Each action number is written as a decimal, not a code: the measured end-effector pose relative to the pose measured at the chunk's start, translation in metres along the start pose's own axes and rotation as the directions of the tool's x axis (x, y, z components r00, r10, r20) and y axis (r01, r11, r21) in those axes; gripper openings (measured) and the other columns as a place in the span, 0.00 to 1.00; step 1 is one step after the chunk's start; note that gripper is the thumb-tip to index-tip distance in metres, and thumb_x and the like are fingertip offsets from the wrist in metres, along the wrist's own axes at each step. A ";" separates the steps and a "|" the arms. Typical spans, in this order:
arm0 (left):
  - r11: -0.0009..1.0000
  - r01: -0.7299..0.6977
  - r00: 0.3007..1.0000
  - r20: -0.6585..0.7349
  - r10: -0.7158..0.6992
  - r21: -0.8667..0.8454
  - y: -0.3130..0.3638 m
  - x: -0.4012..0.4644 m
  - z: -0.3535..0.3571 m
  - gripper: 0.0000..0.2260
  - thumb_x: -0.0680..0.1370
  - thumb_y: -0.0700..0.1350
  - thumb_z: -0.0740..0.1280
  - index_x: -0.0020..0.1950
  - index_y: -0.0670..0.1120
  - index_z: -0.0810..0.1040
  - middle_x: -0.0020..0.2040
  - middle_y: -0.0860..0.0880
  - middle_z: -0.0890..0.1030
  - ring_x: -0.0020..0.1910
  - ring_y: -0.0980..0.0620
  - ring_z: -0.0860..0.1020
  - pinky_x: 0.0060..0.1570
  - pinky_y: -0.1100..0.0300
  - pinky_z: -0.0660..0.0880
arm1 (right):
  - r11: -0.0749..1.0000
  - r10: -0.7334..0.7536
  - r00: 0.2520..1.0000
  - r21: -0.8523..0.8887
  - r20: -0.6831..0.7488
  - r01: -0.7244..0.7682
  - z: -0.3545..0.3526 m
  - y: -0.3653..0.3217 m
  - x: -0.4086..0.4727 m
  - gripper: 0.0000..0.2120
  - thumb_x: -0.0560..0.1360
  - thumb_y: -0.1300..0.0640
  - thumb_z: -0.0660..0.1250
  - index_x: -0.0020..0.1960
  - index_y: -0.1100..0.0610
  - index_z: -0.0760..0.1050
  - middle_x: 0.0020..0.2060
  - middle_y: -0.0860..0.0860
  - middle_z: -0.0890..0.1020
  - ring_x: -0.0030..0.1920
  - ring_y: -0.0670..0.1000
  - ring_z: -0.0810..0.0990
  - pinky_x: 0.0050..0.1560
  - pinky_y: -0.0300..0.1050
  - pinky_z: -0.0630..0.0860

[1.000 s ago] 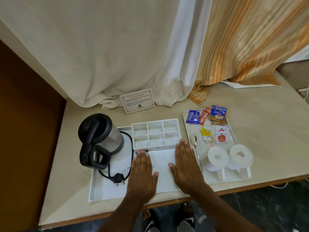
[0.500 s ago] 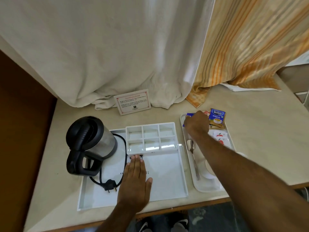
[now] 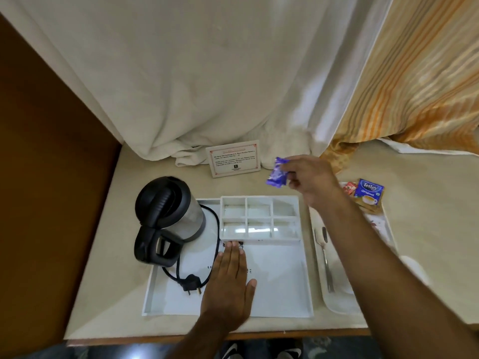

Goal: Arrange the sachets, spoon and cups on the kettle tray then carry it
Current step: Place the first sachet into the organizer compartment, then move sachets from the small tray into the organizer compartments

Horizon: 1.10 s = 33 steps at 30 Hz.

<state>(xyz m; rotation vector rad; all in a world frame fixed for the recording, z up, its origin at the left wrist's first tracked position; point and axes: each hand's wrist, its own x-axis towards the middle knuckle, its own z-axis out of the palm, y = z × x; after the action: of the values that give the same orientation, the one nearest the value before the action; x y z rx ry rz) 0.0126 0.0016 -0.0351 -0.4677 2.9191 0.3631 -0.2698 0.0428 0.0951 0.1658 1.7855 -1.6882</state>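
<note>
Sachets were what my right hand (image 3: 309,178) had hold of: a pair of purple sachets (image 3: 277,175), pinched at one end between my fingertips and held in the air above the far edge of the tabletop (image 3: 427,229), just beyond the back right corner of the kettle tray (image 3: 272,288). They hung clear of everything, near the small printed card (image 3: 234,158) that stood against the white curtain (image 3: 207,86). My left hand (image 3: 230,286) lay flat and spread, palm down, on the bare floor of the kettle tray, its fingertips almost at the front wall of the six-compartment organiser (image 3: 260,220) that sat along the tray's far side; every compartment I could see held nothing. To the left of that hand the kettle (image 3: 168,213) rested on the tray with its black cord (image 3: 204,255) looped round and its plug (image 3: 193,283) lying on the tray floor. To the right of the kettle tray, just beside it, lay the smaller serving tray (image 3: 334,304), with the spoon (image 3: 324,252) lying lengthwise in it. At that tray's far end sat a blue Tetley sachet (image 3: 369,193) and a red sachet (image 3: 350,188). My right forearm crossed over much of that tray, so I could make out only a white edge of a cup (image 3: 414,268). An orange striped curtain (image 3: 414,86) hung behind on the right.
</note>
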 end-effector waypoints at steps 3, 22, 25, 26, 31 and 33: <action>1.000 0.010 1.000 0.007 -0.010 0.006 -0.001 0.000 -0.001 0.31 0.81 0.59 0.43 0.78 0.39 0.47 0.79 0.40 0.48 0.78 0.42 0.43 0.73 0.48 0.45 | 0.975 -0.072 0.981 -0.194 0.181 0.108 0.048 0.020 -0.022 0.08 0.66 0.69 0.74 0.39 0.57 0.82 0.32 0.52 0.83 0.28 0.45 0.76 0.27 0.37 0.70; 1.000 -0.005 1.000 -0.001 0.004 -0.022 -0.003 -0.001 0.002 0.31 0.81 0.59 0.42 0.78 0.40 0.48 0.80 0.41 0.47 0.78 0.45 0.42 0.73 0.47 0.47 | 0.609 -0.531 0.792 -0.786 -0.302 0.109 -0.033 0.043 -0.002 0.16 0.73 0.55 0.67 0.59 0.59 0.77 0.57 0.61 0.77 0.56 0.61 0.77 0.54 0.49 0.73; 1.000 -0.004 1.000 0.007 0.004 -0.022 -0.003 -0.002 0.002 0.31 0.82 0.59 0.42 0.78 0.39 0.50 0.79 0.40 0.49 0.78 0.43 0.44 0.73 0.46 0.48 | 0.556 -0.355 0.834 -0.813 -0.422 -0.174 -0.075 0.045 0.014 0.18 0.74 0.53 0.68 0.58 0.63 0.75 0.58 0.64 0.77 0.59 0.65 0.75 0.55 0.52 0.73; 1.000 -0.002 1.000 0.011 0.002 -0.015 -0.004 -0.002 0.002 0.31 0.81 0.59 0.42 0.78 0.39 0.50 0.79 0.40 0.50 0.78 0.43 0.45 0.73 0.46 0.48 | 0.539 -0.332 0.844 -0.819 -0.421 -0.197 -0.081 0.047 0.017 0.19 0.74 0.52 0.69 0.59 0.63 0.75 0.58 0.64 0.77 0.60 0.65 0.76 0.55 0.52 0.74; 1.000 0.007 1.000 0.014 -0.007 0.003 -0.002 -0.001 0.000 0.32 0.81 0.60 0.43 0.78 0.40 0.51 0.79 0.40 0.52 0.78 0.41 0.48 0.72 0.47 0.48 | 0.312 -0.369 0.884 -0.934 -0.286 -0.173 -0.084 0.061 0.025 0.16 0.76 0.54 0.66 0.58 0.62 0.76 0.56 0.61 0.79 0.58 0.61 0.77 0.55 0.50 0.74; 1.000 0.004 1.000 0.012 -0.004 0.000 -0.001 -0.001 -0.003 0.31 0.81 0.59 0.46 0.78 0.40 0.53 0.78 0.40 0.53 0.77 0.41 0.51 0.71 0.47 0.49 | 0.285 -0.377 0.884 -0.943 -0.276 -0.173 -0.082 0.065 0.026 0.14 0.77 0.56 0.64 0.58 0.62 0.76 0.55 0.60 0.79 0.56 0.60 0.78 0.55 0.52 0.76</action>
<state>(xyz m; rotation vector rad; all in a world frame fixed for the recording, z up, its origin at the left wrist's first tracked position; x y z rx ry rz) 0.0135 0.0003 -0.0326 -0.4691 2.9064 0.3644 -0.2869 0.1196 0.0215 -0.1337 2.9400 -0.2882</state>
